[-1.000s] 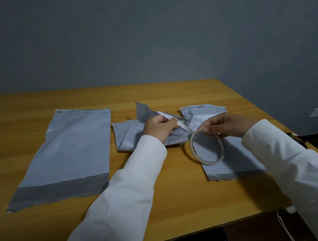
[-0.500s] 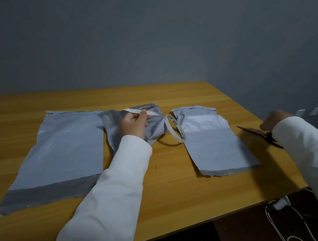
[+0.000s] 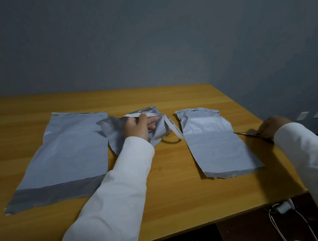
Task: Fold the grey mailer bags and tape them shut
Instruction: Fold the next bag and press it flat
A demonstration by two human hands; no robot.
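Three grey mailer bags lie on the wooden table. A large flat bag is at the left, and a narrower flat bag at the right. Between them my left hand presses down a folded, crumpled bag and pinches a white tape strip stretched across its top. The tape roll hangs off that strip, tilted on edge. At the table's right edge my right hand is closed on a pair of scissors, blades pointing left.
A grey wall stands behind the table. The table's right corner and front edge are close. On the floor below the right corner lie a white charger and white cables. Wall sockets show at the far right.
My right hand let go of the tape roll and moved right to the scissors. My left hand shifted the folded bag left with the tape strip; the roll now dangles from it.
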